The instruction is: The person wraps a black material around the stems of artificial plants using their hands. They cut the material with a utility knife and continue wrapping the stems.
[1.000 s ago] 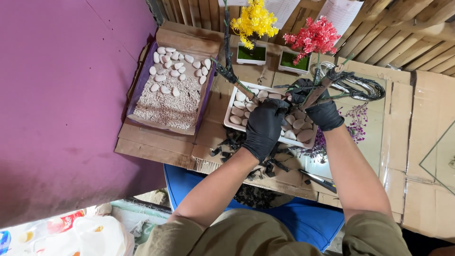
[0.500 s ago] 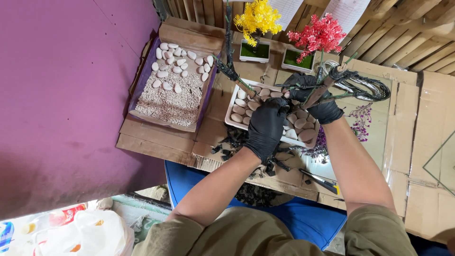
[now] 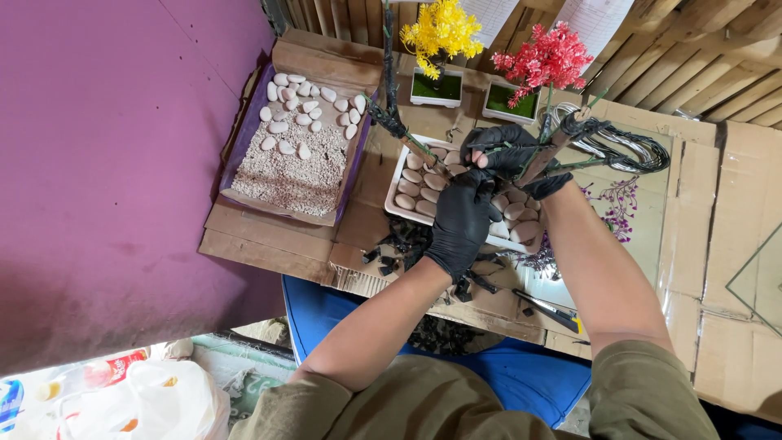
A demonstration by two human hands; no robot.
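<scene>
Barely anything has moved since a second ago: both hands are still over the white tray (image 3: 405,181), just rotated slightly around the stem. Left hand (image 3: 462,222), black glove, clenched on the lower part of the dark wrapped branch (image 3: 397,127) to pin it above the tray's pebbles (image 3: 415,189). Right hand (image 3: 507,155) closed round the upper stem (image 3: 547,155) with green wire ends sticking out, steadying it against the twist.

Relative to the tray: coil of dark wire (image 3: 619,147) sits right of it, near my right hand. Box of gravel and white stones (image 3: 295,159) is left of it, within reach. Yellow (image 3: 440,33) and red (image 3: 547,57) finished trees stand behind it, out of the work zone. Black tape scraps (image 3: 399,248) lie in front of it on the cardboard-covered bench (image 3: 269,236). Cutter (image 3: 550,310) is front-right.
</scene>
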